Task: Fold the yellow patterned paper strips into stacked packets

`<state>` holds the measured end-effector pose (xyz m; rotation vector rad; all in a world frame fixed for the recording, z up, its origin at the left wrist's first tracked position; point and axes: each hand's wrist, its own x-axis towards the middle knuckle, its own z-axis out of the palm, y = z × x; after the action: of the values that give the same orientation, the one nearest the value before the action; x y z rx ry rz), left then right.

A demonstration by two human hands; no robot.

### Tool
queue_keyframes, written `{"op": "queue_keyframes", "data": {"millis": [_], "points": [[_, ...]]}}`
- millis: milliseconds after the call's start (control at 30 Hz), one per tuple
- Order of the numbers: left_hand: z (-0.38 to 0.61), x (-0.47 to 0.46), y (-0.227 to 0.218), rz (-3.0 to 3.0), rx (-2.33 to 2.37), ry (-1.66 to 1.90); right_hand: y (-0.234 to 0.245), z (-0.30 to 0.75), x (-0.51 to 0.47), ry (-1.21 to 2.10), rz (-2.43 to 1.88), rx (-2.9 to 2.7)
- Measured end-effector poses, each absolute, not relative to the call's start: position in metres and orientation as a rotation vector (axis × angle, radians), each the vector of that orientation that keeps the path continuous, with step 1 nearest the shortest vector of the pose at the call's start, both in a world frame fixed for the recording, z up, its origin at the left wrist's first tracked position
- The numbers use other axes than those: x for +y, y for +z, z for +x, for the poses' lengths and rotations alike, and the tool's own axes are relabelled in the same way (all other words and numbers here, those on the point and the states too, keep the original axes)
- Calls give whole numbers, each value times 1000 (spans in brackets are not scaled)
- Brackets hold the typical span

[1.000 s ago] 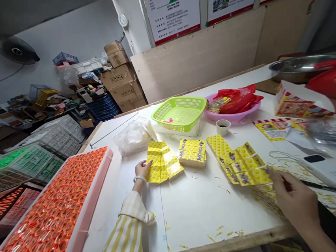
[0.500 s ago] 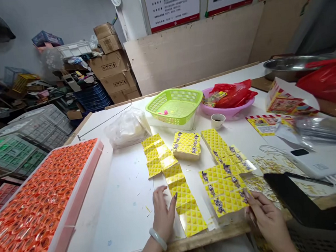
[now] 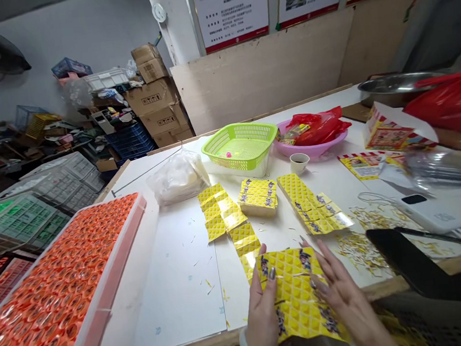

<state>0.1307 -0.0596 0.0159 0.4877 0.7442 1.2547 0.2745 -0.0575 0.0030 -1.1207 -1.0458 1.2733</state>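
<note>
Close to the front edge, a yellow printed sheet (image 3: 295, 300) with small dark figures is held between both hands. My left hand (image 3: 262, 311), with a pale bangle at the wrist, grips its left side, thumb on top. My right hand (image 3: 344, 295) has its fingers on the right side of the sheet. Beyond it lie a strip of yellow cards (image 3: 245, 242), partly hidden by the sheet and left hand, and a neat stack of yellow cards (image 3: 257, 194). More yellow card strips (image 3: 313, 206) lie to the right of the stack.
An open tray (image 3: 120, 270) of orange round pieces stands at left. Behind the cards are a plastic bag (image 3: 178, 178), a green basket (image 3: 239, 139), a purple basin (image 3: 313, 150) and a paper cup (image 3: 299, 163). Yellow scraps (image 3: 363, 242), a phone (image 3: 410, 264) and a power bank (image 3: 434, 213) lie right.
My left hand has left the card strip and now grips the sheet's left side. The sheet has come nearer the front edge, and my right hand has shifted slightly left with it.
</note>
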Motion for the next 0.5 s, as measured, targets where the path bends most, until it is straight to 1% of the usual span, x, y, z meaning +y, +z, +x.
{"op": "queue_keyframes", "data": {"millis": [100,200,300,400,500], "points": [[143,-68,6,602,750,1318,-6,250,-58,1434,-1113,-882],[158,-72,-7,815,921,1389,-22,229,-66,1355,-1187,-759],[173,-75,-17,978,1101,1423,-29,222,-78,1310,-1199,-868],[184,-80,-18,1064,1266,1475,-25,227,-83,1309,-1179,-1062],[181,-83,-10,1193,1236,1379,-18,235,-80,1289,-1250,-1082]]}}
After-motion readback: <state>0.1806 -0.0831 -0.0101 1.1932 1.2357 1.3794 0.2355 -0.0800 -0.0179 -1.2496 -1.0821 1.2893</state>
